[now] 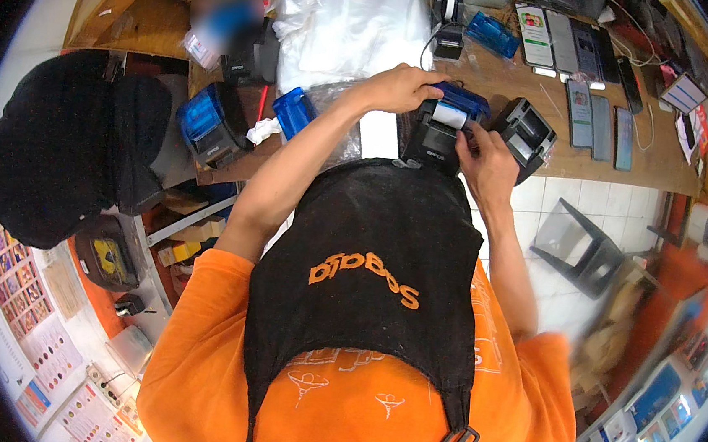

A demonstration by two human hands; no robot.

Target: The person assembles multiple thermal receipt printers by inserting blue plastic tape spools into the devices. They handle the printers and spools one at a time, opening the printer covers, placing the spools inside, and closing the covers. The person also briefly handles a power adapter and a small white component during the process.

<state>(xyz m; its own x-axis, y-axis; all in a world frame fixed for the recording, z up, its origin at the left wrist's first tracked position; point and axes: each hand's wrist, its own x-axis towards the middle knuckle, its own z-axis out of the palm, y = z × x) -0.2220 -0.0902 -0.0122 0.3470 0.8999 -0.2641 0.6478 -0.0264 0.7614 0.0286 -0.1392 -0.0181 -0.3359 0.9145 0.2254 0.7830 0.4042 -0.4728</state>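
A small black receipt printer (pixel 433 142) stands at the table's near edge with its blue lid (pixel 466 98) raised. A white paper roll (pixel 450 116) sits inside it. My left hand (pixel 401 89) reaches over from the left, its thumb and fingers closed on the lid's left corner. On the right side, my right hand (pixel 491 161) has its bent fingers and thumb against the printer's edge, a fingertip beside the roll. Another black printer (pixel 526 137), lid up, stands just right of that hand. A white card or box (pixel 379 135) lies left of the printer in my hands.
More blue-lidded printers (pixel 211 124) stand at the left, near a loose blue part (pixel 294 113) and crumpled white paper (pixel 264 131). Clear plastic bags (pixel 354 27) are stacked at the back. Several phones (pixel 580 114) and cables lie on the right. A grey bin (pixel 577 247) stands on the tiled floor.
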